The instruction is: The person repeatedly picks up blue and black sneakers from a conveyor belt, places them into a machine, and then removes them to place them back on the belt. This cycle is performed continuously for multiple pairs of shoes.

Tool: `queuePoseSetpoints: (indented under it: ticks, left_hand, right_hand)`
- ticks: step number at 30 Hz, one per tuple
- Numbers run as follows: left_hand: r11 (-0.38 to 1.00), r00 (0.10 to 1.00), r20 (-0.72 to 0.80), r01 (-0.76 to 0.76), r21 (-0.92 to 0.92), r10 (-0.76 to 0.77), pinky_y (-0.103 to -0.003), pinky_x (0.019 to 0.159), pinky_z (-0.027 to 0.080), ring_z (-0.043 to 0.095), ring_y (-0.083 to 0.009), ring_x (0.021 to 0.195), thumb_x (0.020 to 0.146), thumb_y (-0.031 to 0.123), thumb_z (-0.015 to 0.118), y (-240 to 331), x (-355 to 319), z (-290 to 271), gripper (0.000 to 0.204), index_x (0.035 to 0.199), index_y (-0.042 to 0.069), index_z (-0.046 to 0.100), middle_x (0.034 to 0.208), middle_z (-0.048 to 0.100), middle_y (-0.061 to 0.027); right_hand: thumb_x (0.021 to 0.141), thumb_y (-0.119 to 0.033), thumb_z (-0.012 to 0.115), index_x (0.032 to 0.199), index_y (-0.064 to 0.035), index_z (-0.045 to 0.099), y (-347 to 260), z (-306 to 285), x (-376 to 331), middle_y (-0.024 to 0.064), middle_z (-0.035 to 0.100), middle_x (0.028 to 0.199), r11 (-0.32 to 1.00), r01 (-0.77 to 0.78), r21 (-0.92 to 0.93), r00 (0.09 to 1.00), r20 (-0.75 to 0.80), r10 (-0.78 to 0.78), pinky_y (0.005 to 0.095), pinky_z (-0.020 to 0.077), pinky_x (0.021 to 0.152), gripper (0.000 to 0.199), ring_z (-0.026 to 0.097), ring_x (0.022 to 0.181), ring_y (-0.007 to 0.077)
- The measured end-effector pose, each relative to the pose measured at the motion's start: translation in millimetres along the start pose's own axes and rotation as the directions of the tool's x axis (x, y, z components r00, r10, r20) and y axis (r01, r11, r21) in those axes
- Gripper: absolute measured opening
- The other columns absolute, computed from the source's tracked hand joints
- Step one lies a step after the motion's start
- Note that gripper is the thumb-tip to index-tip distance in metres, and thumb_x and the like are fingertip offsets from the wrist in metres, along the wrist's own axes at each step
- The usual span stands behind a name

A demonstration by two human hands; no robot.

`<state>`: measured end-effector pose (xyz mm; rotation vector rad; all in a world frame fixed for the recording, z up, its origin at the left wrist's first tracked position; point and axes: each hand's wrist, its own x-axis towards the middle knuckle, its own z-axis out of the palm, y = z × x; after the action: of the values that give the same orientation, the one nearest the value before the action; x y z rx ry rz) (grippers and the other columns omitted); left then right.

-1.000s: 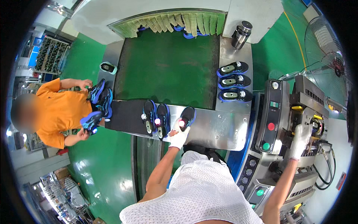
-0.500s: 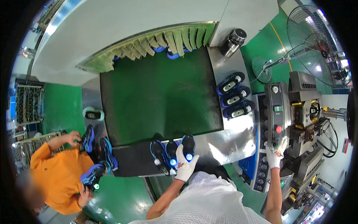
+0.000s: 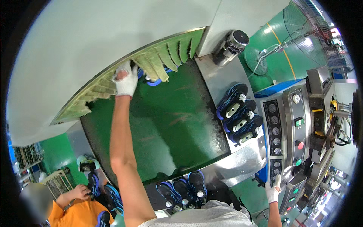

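Observation:
My left hand (image 3: 126, 80), in a white glove, reaches across the green belt (image 3: 177, 125) to the hanging green fabric flaps (image 3: 145, 62). Its thumb and fingers are apart, and nothing shows between them; some fingertips are hard to make out against the flaps. Just right of it, a blue-and-black shoe (image 3: 154, 82) sticks out partly from under the flaps. My right hand (image 3: 273, 191), gloved too, is open beside the control panel (image 3: 297, 132), fingers stretched out. Several black-and-blue shoes (image 3: 197, 183) stand in a row at the belt's near edge.
More shoes (image 3: 244, 126) lie on the metal ledge at the right, below a steel flask (image 3: 231, 47). A co-worker in orange (image 3: 81, 212) handles a shoe (image 3: 93, 184) at the lower left. A large fan (image 3: 308, 26) stands at the far right.
My left hand has left the near row of shoes and moved forward to the flaps. My right hand has dropped lower along the panel. The whole view has shifted and turned.

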<state>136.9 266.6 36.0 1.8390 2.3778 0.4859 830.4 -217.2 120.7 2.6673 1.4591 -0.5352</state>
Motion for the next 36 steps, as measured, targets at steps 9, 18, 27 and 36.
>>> queuePoseSetpoints:
  ticks: [9,18,27,36]
  left_hand:
    - [0.889,0.968,0.141,-0.249,0.384,0.209,-0.050,0.104,0.045,0.057,-0.0347,0.125,0.091,0.053,0.060,-96,52,111,0.061,0.138,0.013,0.059,0.138,0.059,-0.0136]
    - [0.994,0.943,0.312,-0.109,-0.028,0.112,-0.055,0.085,0.050,0.067,-0.0374,0.100,0.078,0.041,0.082,41,-173,28,0.051,0.114,0.013,0.059,0.114,0.063,-0.0128]
    - [0.981,0.957,0.286,0.098,-0.165,-0.047,-0.049,0.087,0.054,0.069,-0.0369,0.101,0.076,0.038,0.084,88,-308,-63,0.054,0.115,0.007,0.064,0.110,0.069,-0.0160]
    - [-0.055,0.826,0.544,0.556,-0.829,0.145,-0.038,0.115,0.039,0.050,-0.0237,0.137,0.096,0.029,0.067,252,-411,-147,0.072,0.157,0.005,0.038,0.155,0.046,-0.0135]
  right_hand:
    - [0.081,-0.037,0.078,0.142,0.0014,0.053,47,11,-61,0.0240,0.064,0.136,0.950,-0.244,-0.193,0.910,0.294,0.294,0.0417,0.0476,0.108,0.077,0.062,0.125,0.0371]
    - [0.088,-0.048,0.072,0.149,-0.0010,0.048,25,69,-33,0.0243,0.055,0.147,0.988,-0.112,0.102,0.882,0.468,0.051,0.0445,0.0428,0.112,0.080,0.055,0.136,0.0369]
    - [0.090,-0.026,0.077,0.147,0.0000,0.050,-5,44,-21,0.0213,0.060,0.144,0.882,-0.001,0.471,0.951,0.274,-0.145,0.0370,0.0443,0.112,0.068,0.055,0.138,0.0297]
    - [0.099,-0.034,0.064,0.146,0.0002,0.053,-105,-38,-39,0.0122,0.065,0.135,0.032,-0.391,0.920,0.728,0.331,-0.600,0.0343,0.0472,0.106,0.059,0.059,0.123,0.0165]
